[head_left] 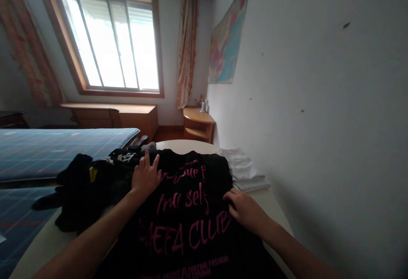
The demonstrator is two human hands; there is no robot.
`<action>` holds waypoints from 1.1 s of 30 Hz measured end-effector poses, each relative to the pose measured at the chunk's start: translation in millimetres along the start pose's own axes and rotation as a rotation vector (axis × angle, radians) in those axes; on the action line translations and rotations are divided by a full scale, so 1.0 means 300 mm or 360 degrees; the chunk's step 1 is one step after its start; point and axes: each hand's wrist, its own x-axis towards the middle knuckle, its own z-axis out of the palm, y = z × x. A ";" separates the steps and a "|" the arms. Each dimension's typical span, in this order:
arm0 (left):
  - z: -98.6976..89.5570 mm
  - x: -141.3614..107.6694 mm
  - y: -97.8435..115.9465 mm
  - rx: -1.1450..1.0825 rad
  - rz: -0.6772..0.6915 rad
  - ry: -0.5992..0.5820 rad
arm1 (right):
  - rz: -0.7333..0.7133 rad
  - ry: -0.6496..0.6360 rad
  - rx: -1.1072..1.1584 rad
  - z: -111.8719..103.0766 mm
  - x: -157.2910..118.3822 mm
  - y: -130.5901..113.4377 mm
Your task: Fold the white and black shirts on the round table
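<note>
A black T-shirt with pink lettering lies spread over a pale table, its collar at the far side. My left hand rests on the shirt's upper left part, with its fingers apart and pointing away from me. At the shirt's right edge, my right hand has its thumb and fingers pinched together on the black cloth. A heap of dark clothes lies to the left of the shirt. Folded white cloths sit at the back right, beside the shirt.
A bed with a blue plaid cover stands at the left. Beyond are a wooden desk, a corner shelf and a window. A white wall with a map runs along the right.
</note>
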 end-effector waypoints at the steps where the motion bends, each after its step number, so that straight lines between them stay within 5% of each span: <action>1: -0.002 0.016 -0.024 0.0043 -0.0004 0.0019 | 0.0053 0.0035 -0.0008 0.006 0.005 0.000; 5: -0.015 0.084 -0.094 0.0087 -0.0021 -0.0121 | 0.0341 0.0130 -0.0062 0.020 0.022 -0.003; 8: -0.039 0.142 -0.139 0.0054 -0.0082 -0.0204 | 0.0337 0.0103 0.0028 0.003 0.035 0.009; 13: -0.114 0.256 -0.268 0.0045 -0.0342 0.0012 | 0.0301 0.0414 0.0104 -0.057 0.048 0.069; 17: -0.124 0.290 -0.306 0.0119 -0.0434 0.0001 | 0.0371 0.0414 -0.0214 -0.052 0.032 0.076; 23: -0.068 0.182 -0.116 0.0255 0.0077 0.0040 | -0.0032 0.0322 -0.0295 0.009 -0.021 -0.077; 29: -0.009 0.004 0.082 0.0090 0.0501 -0.0031 | -0.0303 -0.0036 -0.0130 0.034 -0.072 -0.141; 33: 0.005 -0.089 0.151 -0.0127 0.0627 -0.0155 | -0.0800 -0.0029 -0.0056 0.081 -0.120 -0.169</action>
